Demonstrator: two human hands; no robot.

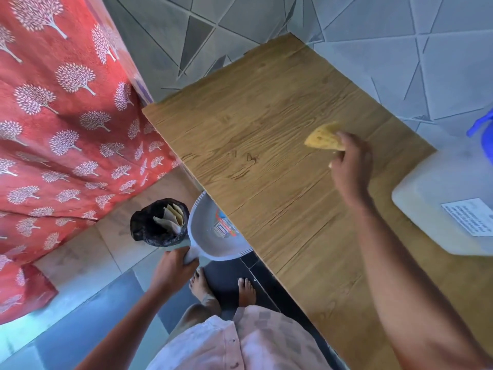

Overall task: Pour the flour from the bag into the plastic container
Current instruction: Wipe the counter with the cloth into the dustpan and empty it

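Note:
A translucent plastic container (450, 198) with a white label and a blue lid part stands on the wooden counter (266, 145) at the right edge of view. My right hand (349, 166) grips a yellow sponge (324, 137) over the counter's middle. My left hand (173, 268) grips the handle of a grey dustpan (213, 228), held just below the counter's front edge. A crumpled paper bag (170, 216) sits inside a black-lined bin on the floor beside the dustpan.
The black bin (149, 225) stands on the floor left of the dustpan. A red curtain with white tree print (66, 116) hangs at the left. Grey tiled wall (373, 49) backs the counter. My bare feet (224, 289) stand by the counter front.

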